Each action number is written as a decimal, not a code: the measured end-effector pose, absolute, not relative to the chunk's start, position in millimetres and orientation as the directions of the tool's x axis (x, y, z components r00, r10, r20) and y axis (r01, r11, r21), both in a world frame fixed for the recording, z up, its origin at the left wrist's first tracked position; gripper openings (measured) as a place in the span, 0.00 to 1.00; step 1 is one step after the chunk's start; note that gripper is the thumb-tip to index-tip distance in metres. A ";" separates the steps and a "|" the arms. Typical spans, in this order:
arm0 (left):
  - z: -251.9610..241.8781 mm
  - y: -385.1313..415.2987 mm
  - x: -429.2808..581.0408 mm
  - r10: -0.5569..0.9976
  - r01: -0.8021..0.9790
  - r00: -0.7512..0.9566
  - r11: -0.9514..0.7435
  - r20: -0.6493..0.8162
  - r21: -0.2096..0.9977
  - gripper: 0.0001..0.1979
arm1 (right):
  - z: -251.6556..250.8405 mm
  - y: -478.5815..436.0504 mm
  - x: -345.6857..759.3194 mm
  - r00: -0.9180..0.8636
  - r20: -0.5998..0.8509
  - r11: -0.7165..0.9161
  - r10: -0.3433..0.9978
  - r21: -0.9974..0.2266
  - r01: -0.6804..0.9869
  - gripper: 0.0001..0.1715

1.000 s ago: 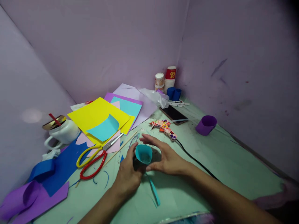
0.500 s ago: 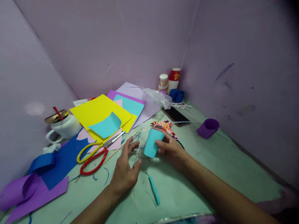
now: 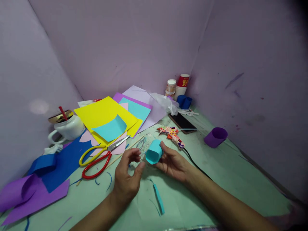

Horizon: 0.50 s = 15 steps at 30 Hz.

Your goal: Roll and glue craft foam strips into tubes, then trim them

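The teal paper cup (image 3: 154,152), upright on the tabletop (image 3: 216,173) a second ago, now lies tipped sideways above it in the right hand (image 3: 172,163) grip, while the left hand (image 3: 126,175), released, hovers beside it with fingers spread, near the scissors (image 3: 101,157).

Both forearms cut off by bottom edge. Purple paper (image 3: 26,195) left of scissors (image 3: 101,155) runs off left edge. Scissors' blade tips lie over pink sheet; yellow sheet (image 3: 103,114) hides most of it. Print on red cup (image 3: 183,80) beyond scissors too small to read. Turquoise cup (image 3: 154,151) hides right grip's fingertips.
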<state>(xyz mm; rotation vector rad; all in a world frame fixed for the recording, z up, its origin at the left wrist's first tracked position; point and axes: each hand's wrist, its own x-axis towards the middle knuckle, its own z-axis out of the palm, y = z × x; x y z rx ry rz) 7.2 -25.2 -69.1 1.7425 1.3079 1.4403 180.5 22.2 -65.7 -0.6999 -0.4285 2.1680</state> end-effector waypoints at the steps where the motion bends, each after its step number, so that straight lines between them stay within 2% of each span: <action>1: -67.9 -25.7 6.8 0.877 0.375 -0.019 -0.438 0.479 0.817 0.12 | -66.3 21.0 179.3 -0.499 -0.344 -0.602 0.796 -0.542 -0.587 0.17; 3: -65.0 -26.4 6.8 0.841 0.428 0.022 -0.497 0.541 0.755 0.07 | -67.1 18.3 176.5 -0.436 -0.331 -0.542 0.837 -0.607 -0.580 0.17; 5: -61.8 -26.4 7.6 0.841 0.464 0.042 -0.495 0.540 0.735 0.03 | -67.6 15.5 173.5 -0.396 -0.274 -0.469 0.876 -0.678 -0.566 0.19; 8: -57.4 -24.1 10.2 0.910 0.407 0.009 -0.382 0.415 0.830 0.04 | -69.3 12.0 170.1 -0.306 -0.202 -0.338 0.930 -0.796 -0.502 0.25; 11: -54.0 -19.5 12.6 0.988 0.118 -0.053 -0.137 0.144 0.983 0.05 | -70.4 10.1 168.5 -0.173 -0.151 -0.205 0.973 -0.914 -0.351 0.37; 13: -52.7 -15.7 12.6 0.999 -0.092 -0.034 0.023 -0.026 0.996 0.08 | -69.1 9.9 167.9 -0.184 -0.071 -0.129 0.980 -0.936 -0.327 0.49; 15: -52.1 -11.9 11.2 0.993 -0.219 0.014 0.118 -0.118 0.968 0.11 | -66.7 10.4 167.1 -0.268 0.023 -0.093 0.963 -0.906 -0.412 0.59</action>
